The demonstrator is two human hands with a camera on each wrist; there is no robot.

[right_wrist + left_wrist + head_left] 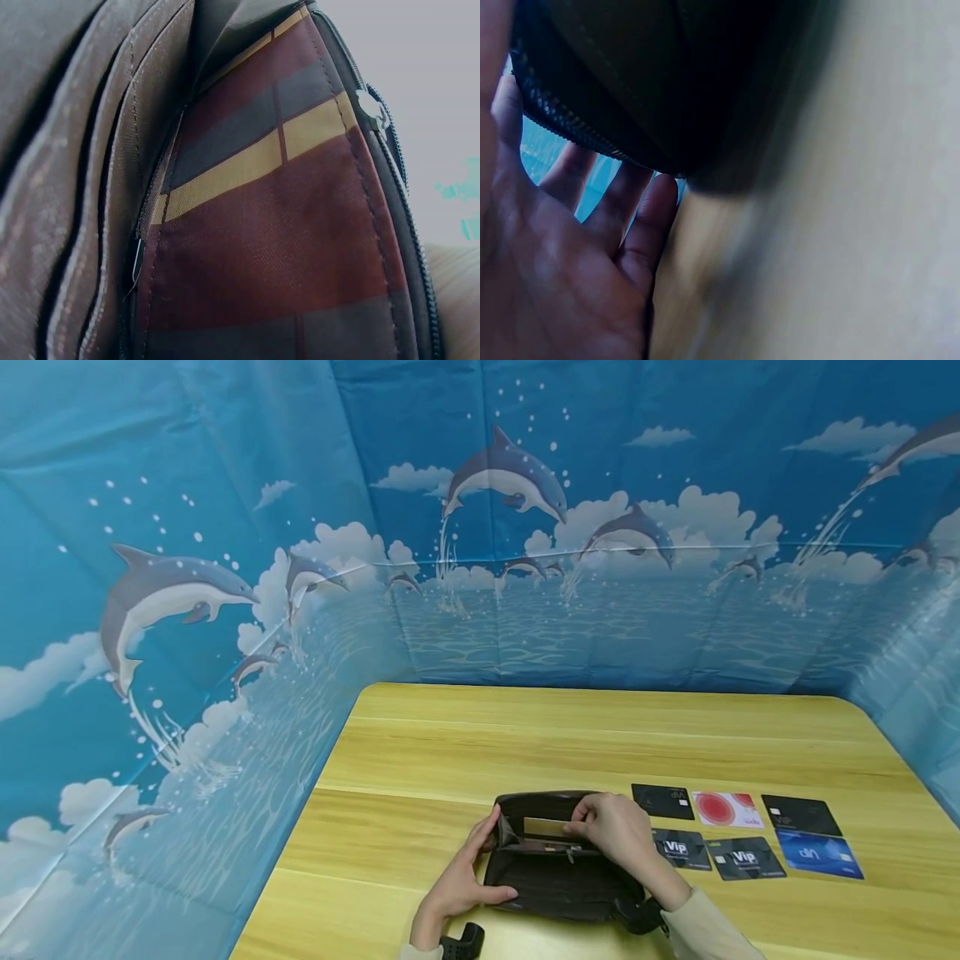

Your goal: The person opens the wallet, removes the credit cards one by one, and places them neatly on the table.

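A dark brown zip-around wallet point(558, 887) lies spread open on the table, its mouth facing up. My left hand point(467, 875) grips its left end, thumb on the near side and fingers behind; in the left wrist view those fingers touch the zipped edge of the wallet point(615, 82). Inside the wallet, my right hand point(621, 833) pinches the right end of a gold-brown card point(543, 827). The right wrist view shows leather card slots point(75, 195) beside a red, grey and yellow striped lining point(247, 247); the right hand's fingers are hidden there.
Right of the wallet lie several cards: a black card point(662, 802), a red-and-white card point(726, 810), another black card point(801, 816), a blue card point(819, 854) and two grey Vip cards, one point(746, 858) nearer. A dolphin-print curtain point(525, 635) surrounds the wooden table point(420, 743).
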